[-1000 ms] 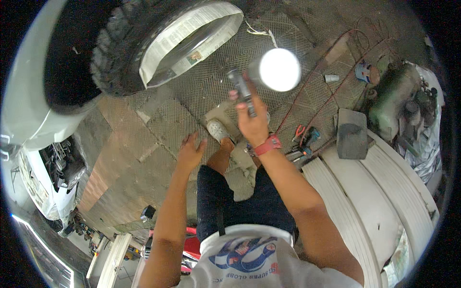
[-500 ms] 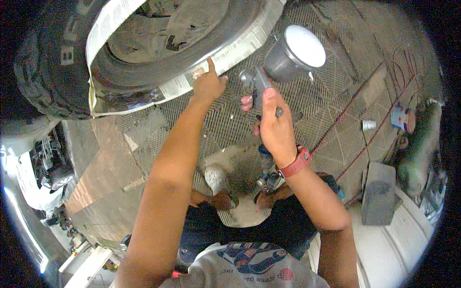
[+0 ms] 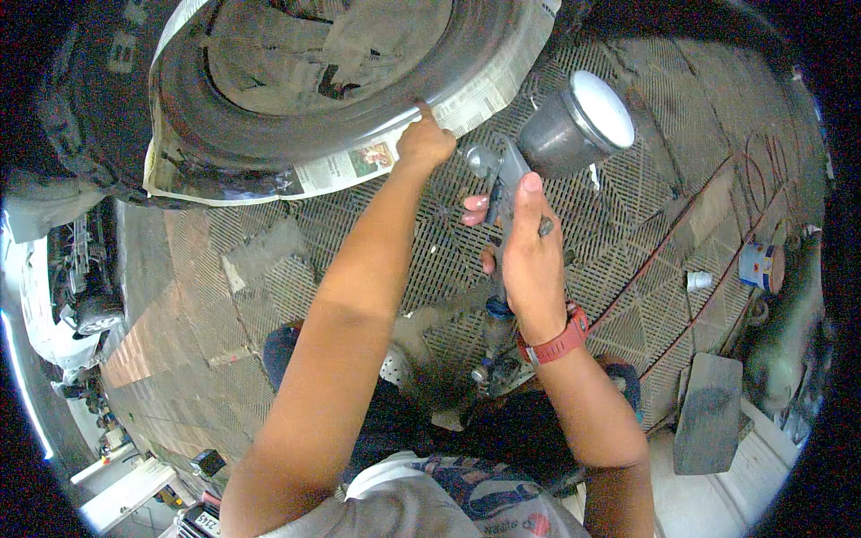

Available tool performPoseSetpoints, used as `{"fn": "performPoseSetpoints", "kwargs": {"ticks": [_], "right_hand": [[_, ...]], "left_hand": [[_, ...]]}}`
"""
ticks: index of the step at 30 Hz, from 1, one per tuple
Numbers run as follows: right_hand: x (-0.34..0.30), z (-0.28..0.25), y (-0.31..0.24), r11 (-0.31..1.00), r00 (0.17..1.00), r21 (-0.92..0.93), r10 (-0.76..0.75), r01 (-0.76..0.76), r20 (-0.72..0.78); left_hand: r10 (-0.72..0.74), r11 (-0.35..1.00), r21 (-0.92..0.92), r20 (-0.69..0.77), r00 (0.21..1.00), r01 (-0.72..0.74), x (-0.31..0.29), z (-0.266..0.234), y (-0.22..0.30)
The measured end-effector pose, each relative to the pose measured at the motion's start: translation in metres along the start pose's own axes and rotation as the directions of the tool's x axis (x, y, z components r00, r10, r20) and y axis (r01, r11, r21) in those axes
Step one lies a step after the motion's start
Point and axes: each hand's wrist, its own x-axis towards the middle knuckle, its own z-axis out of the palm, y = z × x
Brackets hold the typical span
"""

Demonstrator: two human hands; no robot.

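My right hand grips a spray gun by its handle, thumb along the back and fingers around the front. A dark grey paint cup with a white lid sits on the gun, tilted toward the upper right. My left hand reaches out with its index finger stretched onto the inner edge of a round, dark, wheel-like part. Whether the fingertip presses on it I cannot tell. A newspaper strip runs around that part's edge, and paper covers its middle. My left hand holds nothing; its other fingers are partly hidden.
Ribbed mats cover the floor. A red hose crosses it on the right, near a small white cup and a blue-and-white can. A grey board lies lower right. A white car stands far left.
My left hand has moved right along the newspapered edge. My right hand and the spray gun have shifted slightly right and down in view, still held. The whole view has shifted a little.
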Motion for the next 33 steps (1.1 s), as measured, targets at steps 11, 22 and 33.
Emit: {"fn": "performPoseSetpoints", "kwargs": {"ticks": [11,22,33], "right_hand": [[0.008,-0.015,-0.020,0.989,0.995,0.129,-0.068,0.077,-0.073],[0.036,-0.001,-0.009,0.995,0.996,0.085,-0.054,0.060,-0.071],[0.034,0.018,-0.008,0.997,0.999,0.069,-0.040,0.039,0.008]], "left_hand": [[0.030,0.998,-0.044,-0.108,0.994,-0.035,-0.019,-0.010,-0.018],[0.034,0.998,-0.055,-0.089,0.995,-0.039,-0.007,-0.036,0.034],[-0.187,0.899,0.423,0.126,0.974,0.118,-0.006,-0.076,-0.083]]}}
